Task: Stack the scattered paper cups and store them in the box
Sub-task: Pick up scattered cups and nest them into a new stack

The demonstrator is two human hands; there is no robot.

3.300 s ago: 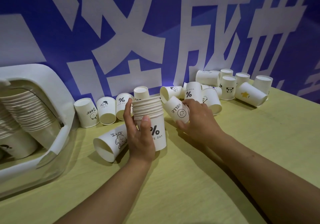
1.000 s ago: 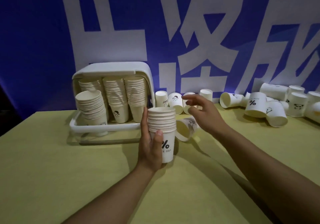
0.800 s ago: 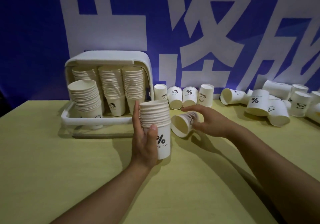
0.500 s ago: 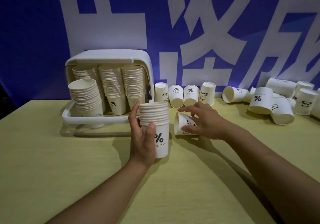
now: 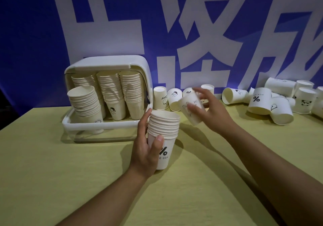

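Note:
My left hand (image 5: 146, 149) grips an upright stack of nested white paper cups (image 5: 165, 129) standing on the yellow table; the bottom cup shows a "%" print. To the right of the stack's rim and a little higher, my right hand (image 5: 210, 110) holds a single white cup (image 5: 190, 109), tilted, off the table. The white plastic box (image 5: 106, 122) lies open toward me at the back left, with several tall cup stacks (image 5: 111, 93) inside. Loose cups (image 5: 160, 97) stand and lie along the wall behind my hands.
A scattered group of loose cups (image 5: 277, 101) lies at the back right by the blue and white banner wall (image 5: 122, 25). The yellow table (image 5: 70, 173) stretches toward me in front of the box.
My right hand took hold of the cup lying beside the stack, lifted it off the table and brought it up toward the stack's rim. My left hand kept its hold on the stack.

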